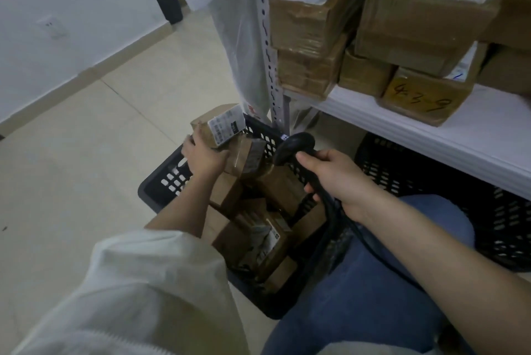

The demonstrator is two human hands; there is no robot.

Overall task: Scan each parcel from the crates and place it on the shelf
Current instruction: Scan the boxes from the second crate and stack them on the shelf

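Note:
My left hand (pixel 202 156) grips a small brown cardboard parcel (pixel 218 124) with a white barcode label, held above the far left corner of a black plastic crate (pixel 163 179). Several more brown parcels (pixel 258 234) lie inside that crate. My right hand (pixel 336 179) holds a black barcode scanner (pixel 293 147) by its handle, its head turned toward the held parcel, its cable trailing over my lap. The white shelf (pixel 431 127) at the right carries several stacked cardboard parcels (pixel 416 27).
A second black crate (pixel 459 193) sits under the shelf at the right. A perforated metal upright (pixel 268 47) with plastic sheeting stands behind the first crate. Beige tiled floor spreads to the left, up to a white wall. My jeans-clad knee fills the lower right.

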